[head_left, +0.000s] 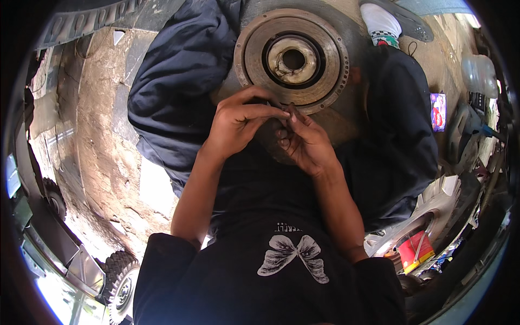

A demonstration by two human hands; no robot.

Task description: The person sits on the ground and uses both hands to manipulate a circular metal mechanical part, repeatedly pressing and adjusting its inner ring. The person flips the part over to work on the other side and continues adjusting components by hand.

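A round metal disc (330,54), ringed with small holes near its rim, lies between my legs. Its centre holds a pale hub (310,73) with a dark round opening. My left hand (238,122) is over the disc's near left edge, thumb and fingers pinched together. Opposite it, my right hand (310,138) has its palm turned partly up, with thumb and index finger pinched and the other fingers curled. The fingertips of both hands meet just in front of the disc's near rim. Whatever small thing they hold there is too small to make out.
On the right are a purple packet (438,112), a clear plastic bottle (480,76) and a red and yellow container (416,251). A treaded wheel (120,284) stands at lower left. My legs in dark trousers (179,92) flank the disc. Part of a tyre (89,19) shows at upper left.
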